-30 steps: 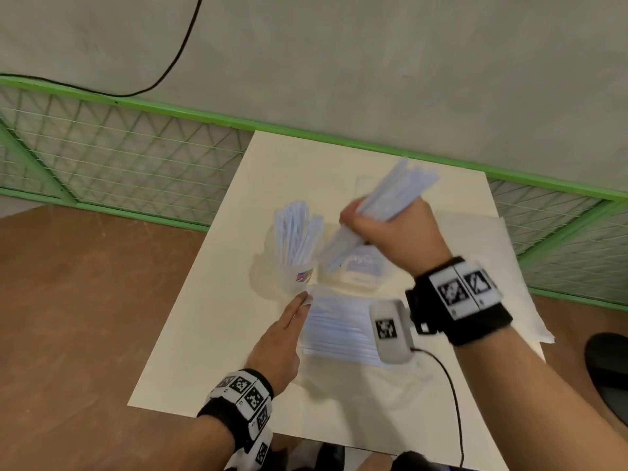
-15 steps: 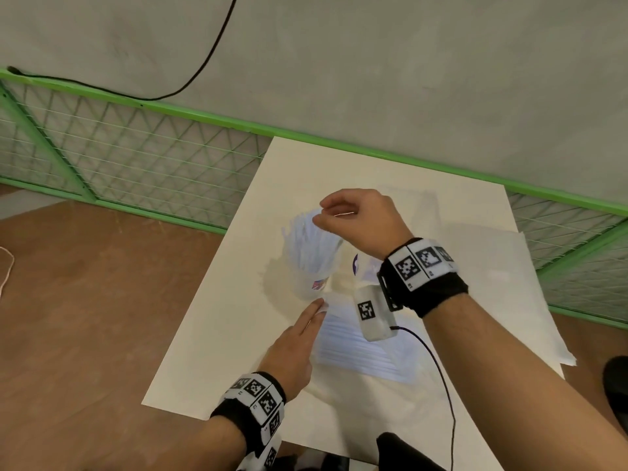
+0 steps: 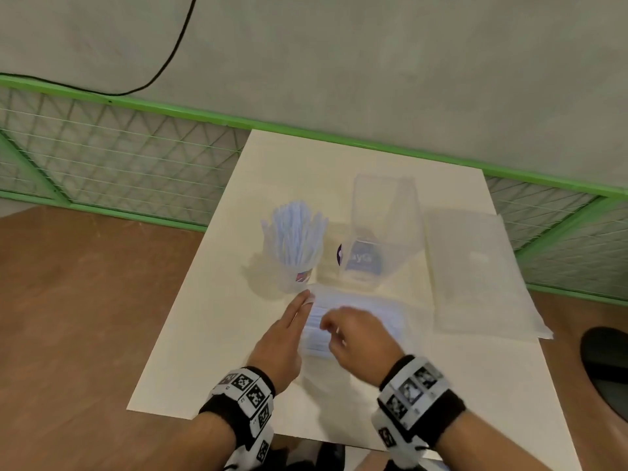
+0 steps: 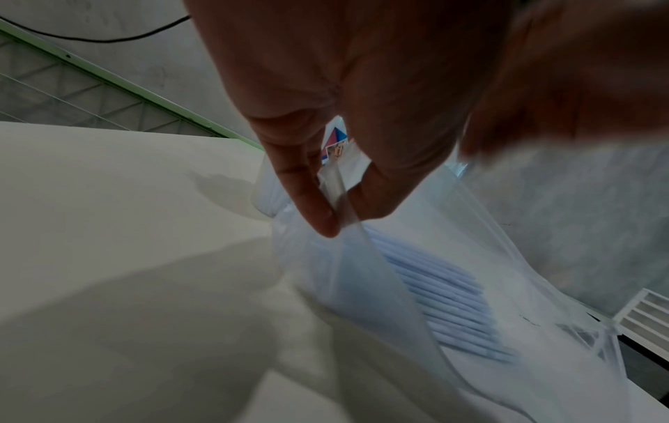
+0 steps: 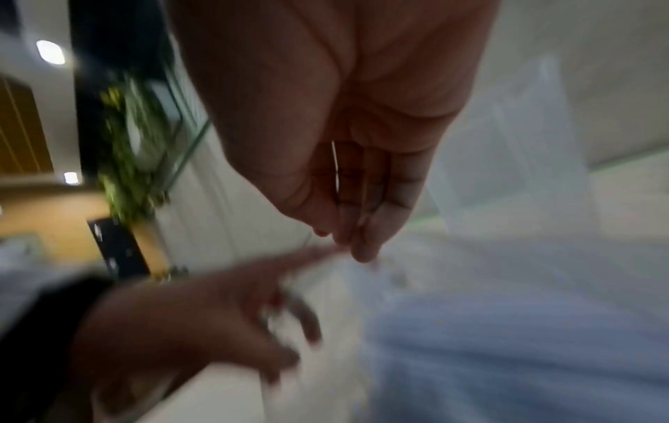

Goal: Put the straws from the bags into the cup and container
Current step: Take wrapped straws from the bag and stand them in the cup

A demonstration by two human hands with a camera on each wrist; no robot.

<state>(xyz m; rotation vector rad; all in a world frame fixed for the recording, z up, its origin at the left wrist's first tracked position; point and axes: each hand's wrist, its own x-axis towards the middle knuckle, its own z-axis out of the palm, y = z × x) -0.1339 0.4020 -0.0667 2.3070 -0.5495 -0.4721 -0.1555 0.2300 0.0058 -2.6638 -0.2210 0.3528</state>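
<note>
- Left hand [image 4: 362, 120] grip: thumb and forefinger pinching edge of clear bag [image 4: 481, 257], mouth held up off surface; in head view same hand [image 3: 283, 334] looks flat with fingers extended, at bag's left end.
- Right hand [image 3: 356, 334] grip: empty, fingers loosely bent and pointing down over bag mouth; blurred in wrist view [image 5: 347, 160], no straw seen between fingers.
- Step in hand, as judged: reaching in for next bunch of straws [image 4: 445, 300], bag propped open by left hand.
- Next move calls for: fingers into opening, gathering a bundle lying side by side, lifting clear without dragging film along; left pinch to stay firm.
- Bag with straws [image 3: 360, 314] lying near middle of surface [image 3: 190, 351], toward near edge, just in front of both vessels.
- Cup [image 3: 295, 266] left of centre, packed with upright straws [image 3: 294, 232], looks close to full.
- Clear container [image 3: 384, 229] just beside cup on right, tall, apparently holding no straws; likely target for next bunch.
- Second flat bag [image 3: 475, 273] along right edge of surface, overhanging near-right side; contents not discernible.
- Hard to make out: right wrist view motion-smeared; bag film nearly invisible in head view, edges vague; count of straws left unclear; label on container partly readable only; dark object at right frame edge cut off.
</note>
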